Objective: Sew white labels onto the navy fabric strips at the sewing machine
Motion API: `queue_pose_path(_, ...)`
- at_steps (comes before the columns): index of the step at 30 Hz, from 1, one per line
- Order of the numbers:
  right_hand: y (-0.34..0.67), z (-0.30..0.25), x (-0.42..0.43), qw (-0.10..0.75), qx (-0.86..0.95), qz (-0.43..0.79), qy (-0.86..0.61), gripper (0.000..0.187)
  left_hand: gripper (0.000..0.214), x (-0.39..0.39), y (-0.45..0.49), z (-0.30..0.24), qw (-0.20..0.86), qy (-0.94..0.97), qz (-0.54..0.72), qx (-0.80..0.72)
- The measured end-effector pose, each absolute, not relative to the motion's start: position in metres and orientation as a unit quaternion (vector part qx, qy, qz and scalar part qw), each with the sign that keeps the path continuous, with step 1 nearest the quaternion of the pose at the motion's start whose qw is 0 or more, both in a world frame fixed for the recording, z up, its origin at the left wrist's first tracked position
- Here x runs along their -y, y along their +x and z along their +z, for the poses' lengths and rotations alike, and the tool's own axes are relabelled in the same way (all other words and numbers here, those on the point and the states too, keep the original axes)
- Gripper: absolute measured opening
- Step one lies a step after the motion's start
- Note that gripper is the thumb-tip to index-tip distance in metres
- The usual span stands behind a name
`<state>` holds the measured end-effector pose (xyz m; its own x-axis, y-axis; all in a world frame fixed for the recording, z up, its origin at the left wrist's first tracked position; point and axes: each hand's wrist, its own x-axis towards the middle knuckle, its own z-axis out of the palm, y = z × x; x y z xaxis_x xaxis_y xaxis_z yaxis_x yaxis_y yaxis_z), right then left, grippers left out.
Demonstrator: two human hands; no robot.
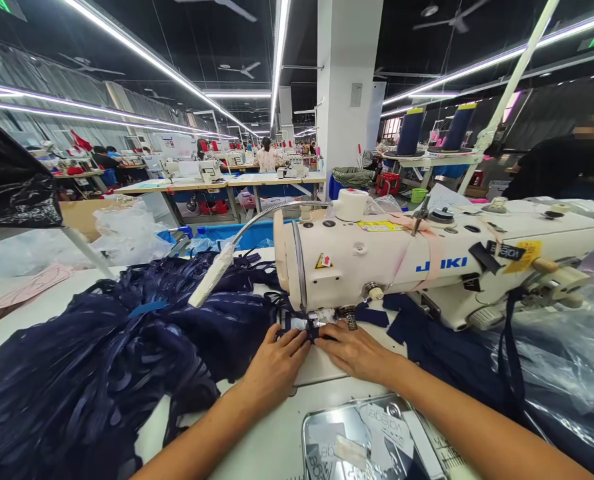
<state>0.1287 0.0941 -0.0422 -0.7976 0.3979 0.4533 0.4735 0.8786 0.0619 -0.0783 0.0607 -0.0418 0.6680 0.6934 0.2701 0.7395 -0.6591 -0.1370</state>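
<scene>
My left hand (277,363) and right hand (355,351) are positioned at frame centre, below the head of the sewing machine (347,257). Both meet a small piece of navy fabric (315,332), just right of centre; I cannot tell whether my extended fingers pinch or only press it. Navy strips (127,340) are heaped lower left; labels (387,427) lie on the metal tray (323,425), bottom centre-right.

This is a garment sewing workshop: a white sewing machine (401,257) stands just beyond the fingers (293,340), navy fabric strips (121,353) heap to their left, and more machine tables (257,180) stand far beyond them.
</scene>
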Motion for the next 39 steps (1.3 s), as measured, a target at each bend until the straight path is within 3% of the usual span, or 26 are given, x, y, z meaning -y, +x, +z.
queue_pose_path(17,0.122,-0.045,-0.094,0.201,0.933,-0.119,-0.273,0.027,0.042,-0.064,-0.075,-0.036,0.126,-0.893,-0.038,0.43)
queue_pose_path(28,0.123,-0.055,-0.104,0.208,0.91,-0.06,-0.354,0.033,0.033,-0.074,-0.072,-0.033,0.175,-0.874,-0.079,0.446)
queue_pose_path(34,0.117,-0.054,-0.105,0.176,0.894,-0.101,-0.4,0.034,0.024,-0.065,-0.062,-0.028,0.247,-0.812,-0.032,0.528)
queue_pose_path(39,0.121,-0.04,-0.089,0.147,0.909,-0.119,-0.371,0.029,0.023,-0.072,-0.062,-0.024,0.24,-0.812,-0.068,0.527)
